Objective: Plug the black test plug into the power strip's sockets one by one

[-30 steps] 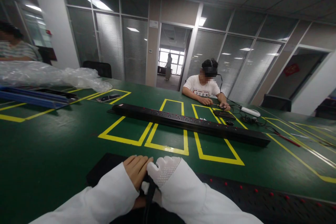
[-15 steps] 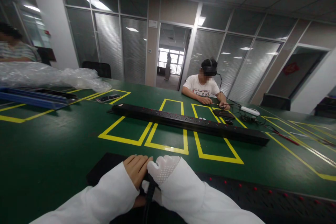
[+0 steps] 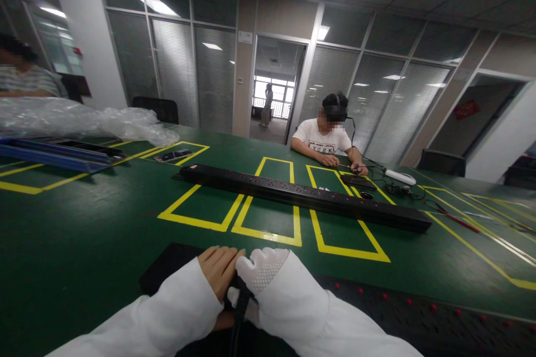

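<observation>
Close to me lies a long black power strip [image 3: 402,301] with red dots along its top. My left hand [image 3: 220,269], bare, curls over the strip near its left end, fingers together and thumb lower down. Beside it, touching its fingertips, my right hand [image 3: 263,270] wears a white glove with a dotted grip and is closed round a black cable [image 3: 239,312]. The cable hangs down toward me from between the hands. Exactly where it meets the strip is hidden by my fingers.
A second black power strip [image 3: 293,192] crosses the green table [image 3: 104,223] over yellow tape outlines. Across from me, a person [image 3: 322,136] handles small items beside cables and a white strip [image 3: 401,177]. Plastic wrap [image 3: 84,117] and a blue rail [image 3: 54,156] lie at left.
Both hands keep the same hold, with almost no movement. The whole view has shifted by only a few pixels.
</observation>
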A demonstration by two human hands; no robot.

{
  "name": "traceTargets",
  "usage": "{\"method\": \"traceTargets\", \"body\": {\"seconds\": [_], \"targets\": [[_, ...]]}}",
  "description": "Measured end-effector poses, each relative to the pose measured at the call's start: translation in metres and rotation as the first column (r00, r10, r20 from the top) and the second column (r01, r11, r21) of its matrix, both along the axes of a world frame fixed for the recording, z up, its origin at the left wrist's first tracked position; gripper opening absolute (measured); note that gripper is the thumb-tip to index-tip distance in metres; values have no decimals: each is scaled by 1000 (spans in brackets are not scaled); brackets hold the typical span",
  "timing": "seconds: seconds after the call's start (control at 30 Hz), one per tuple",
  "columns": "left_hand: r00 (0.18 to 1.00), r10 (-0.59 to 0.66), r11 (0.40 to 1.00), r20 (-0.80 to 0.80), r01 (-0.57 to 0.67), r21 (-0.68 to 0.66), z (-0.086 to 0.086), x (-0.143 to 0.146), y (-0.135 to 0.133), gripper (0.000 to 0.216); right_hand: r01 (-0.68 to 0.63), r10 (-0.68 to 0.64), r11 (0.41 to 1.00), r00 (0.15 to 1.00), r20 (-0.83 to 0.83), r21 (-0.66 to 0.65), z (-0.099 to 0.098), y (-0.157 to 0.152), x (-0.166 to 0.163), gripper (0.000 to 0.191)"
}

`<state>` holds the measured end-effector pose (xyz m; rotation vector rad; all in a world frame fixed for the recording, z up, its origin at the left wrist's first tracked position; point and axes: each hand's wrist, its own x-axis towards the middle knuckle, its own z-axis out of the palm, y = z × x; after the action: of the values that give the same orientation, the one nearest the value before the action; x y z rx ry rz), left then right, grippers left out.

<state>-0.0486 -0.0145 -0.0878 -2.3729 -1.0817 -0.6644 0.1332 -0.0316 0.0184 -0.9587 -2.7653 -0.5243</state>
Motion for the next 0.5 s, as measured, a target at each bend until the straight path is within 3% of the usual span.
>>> {"method": "traceTargets", "body": {"seconds": [0.33,0.5], "targets": [[999,-29,997,-35,26,-66,5,-2,-1,43,-2,2,1000,1000,3,-3,0,0,0,33],[999,17,1000,-48,-16,26,8,1,-2,33,4,-4,1000,1000,0,-4,-1,0,-1,40]]}}
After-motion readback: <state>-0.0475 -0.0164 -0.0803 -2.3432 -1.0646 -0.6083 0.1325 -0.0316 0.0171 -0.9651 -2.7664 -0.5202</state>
